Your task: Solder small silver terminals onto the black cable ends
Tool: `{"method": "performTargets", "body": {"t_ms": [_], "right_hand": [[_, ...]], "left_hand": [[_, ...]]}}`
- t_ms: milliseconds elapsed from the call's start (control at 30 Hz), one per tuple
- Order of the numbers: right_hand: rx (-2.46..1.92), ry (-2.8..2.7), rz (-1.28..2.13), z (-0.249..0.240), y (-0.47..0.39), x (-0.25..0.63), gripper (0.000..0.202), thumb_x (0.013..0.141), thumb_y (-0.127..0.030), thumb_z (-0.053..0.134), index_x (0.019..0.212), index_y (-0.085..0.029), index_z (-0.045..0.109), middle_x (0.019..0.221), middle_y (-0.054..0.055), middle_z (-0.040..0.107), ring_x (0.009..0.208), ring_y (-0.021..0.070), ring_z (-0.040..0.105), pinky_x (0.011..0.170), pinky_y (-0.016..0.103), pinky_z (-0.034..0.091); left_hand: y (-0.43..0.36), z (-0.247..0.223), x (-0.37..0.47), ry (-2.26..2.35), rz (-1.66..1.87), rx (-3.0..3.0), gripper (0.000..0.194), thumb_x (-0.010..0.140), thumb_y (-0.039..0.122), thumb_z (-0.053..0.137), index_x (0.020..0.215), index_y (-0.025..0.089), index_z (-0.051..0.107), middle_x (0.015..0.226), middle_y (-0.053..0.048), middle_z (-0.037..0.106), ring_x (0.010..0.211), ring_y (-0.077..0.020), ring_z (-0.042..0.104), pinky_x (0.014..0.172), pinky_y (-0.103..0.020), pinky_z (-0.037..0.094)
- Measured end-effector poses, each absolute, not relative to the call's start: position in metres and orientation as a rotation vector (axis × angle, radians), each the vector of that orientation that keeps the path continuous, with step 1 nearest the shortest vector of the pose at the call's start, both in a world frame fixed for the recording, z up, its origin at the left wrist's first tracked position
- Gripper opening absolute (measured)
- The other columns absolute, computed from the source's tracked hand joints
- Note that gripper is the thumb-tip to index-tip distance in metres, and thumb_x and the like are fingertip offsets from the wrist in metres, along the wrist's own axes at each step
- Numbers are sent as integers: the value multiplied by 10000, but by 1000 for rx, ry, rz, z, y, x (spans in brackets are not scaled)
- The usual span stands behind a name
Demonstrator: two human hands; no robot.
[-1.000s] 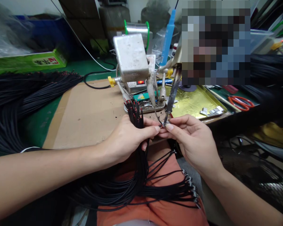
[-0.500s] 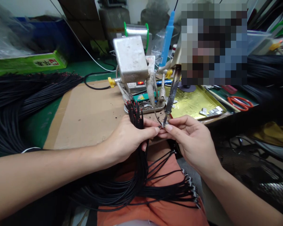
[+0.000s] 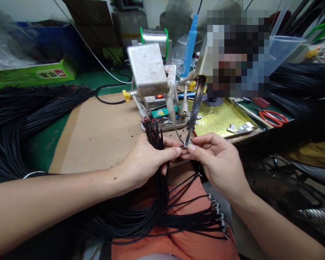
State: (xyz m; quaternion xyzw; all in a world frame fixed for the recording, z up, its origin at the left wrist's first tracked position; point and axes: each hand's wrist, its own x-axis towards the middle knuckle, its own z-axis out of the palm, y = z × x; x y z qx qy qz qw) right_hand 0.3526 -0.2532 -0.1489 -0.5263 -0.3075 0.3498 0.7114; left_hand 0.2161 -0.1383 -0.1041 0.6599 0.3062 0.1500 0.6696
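My left hand is closed around a bundle of black cables with red wire tips standing up, and its thumb and finger pinch one cable's end. My right hand pinches a small metal connector at that cable's end. The tip of a soldering iron, held in a stand, points down at the connector. A thin solder feed tube from the solder feeder reaches the same spot. Below, cables with metal connectors on their ends lie across my lap.
A yellow tray holds several loose metal connectors, with orange-handled scissors to its right. More black cables lie on the left beside a cardboard sheet. A solder spool stands behind the feeder. A fan is at lower right.
The view has shifted slightly, so the bench things appear a little further left. Both hands keep their grips, and the connector stays at the iron's tip.
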Motion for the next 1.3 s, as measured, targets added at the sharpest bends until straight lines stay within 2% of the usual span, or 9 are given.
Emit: {"method": "performTargets", "body": {"t_ms": [433, 633, 867, 1133, 1200, 1300], "right_hand": [[-1139, -653, 784, -145, -252, 352, 225, 803, -240, 816, 951, -173, 660, 853, 33, 768, 765, 186, 775, 769, 307, 657], [-1148, -659, 790, -148, -253, 353, 209, 814, -234, 807, 948, -175, 657, 843, 32, 770, 770, 180, 775, 765, 282, 648], [-1170, -669, 792, -148, -255, 351, 219, 800, -227, 816, 952, -182, 665, 858, 41, 774, 780, 199, 777, 788, 324, 654], [-1317, -725, 772, -150, -267, 353, 243, 817, -301, 801, 999, -198, 677, 937, 75, 771, 831, 228, 770, 822, 356, 644], [-1427, -756, 667, -146, -272, 351, 243, 824, -325, 788, 1015, -215, 687, 921, 69, 762, 795, 228, 758, 790, 369, 643], [-1565, -885, 199, -137, -284, 342, 267, 820, -243, 777, 1079, -256, 714, 955, 56, 731, 794, 229, 714, 793, 398, 611]], "left_hand": [[-138, -104, 216, 654, 349, 1449, 145, 777, 257, 765, 778, 119, 722, 623, -4, 643, 440, -55, 503, 408, -161, 389], [-138, -104, 217, 698, 367, 1453, 153, 753, 223, 777, 834, 102, 732, 645, -11, 671, 408, -53, 500, 374, -165, 382], [-140, -105, 216, 687, 354, 1459, 160, 751, 236, 772, 836, 104, 746, 673, -30, 696, 423, -62, 501, 378, -178, 393], [-142, -108, 214, 636, 324, 1444, 142, 774, 216, 733, 853, 98, 733, 598, 11, 604, 419, -60, 464, 374, -180, 390], [-142, -109, 213, 625, 329, 1430, 131, 770, 201, 728, 842, 92, 733, 596, 12, 593, 424, -59, 457, 376, -183, 402], [-141, -113, 212, 616, 316, 1441, 167, 758, 203, 737, 881, 91, 741, 575, 18, 572, 437, -75, 470, 383, -199, 418]]}}
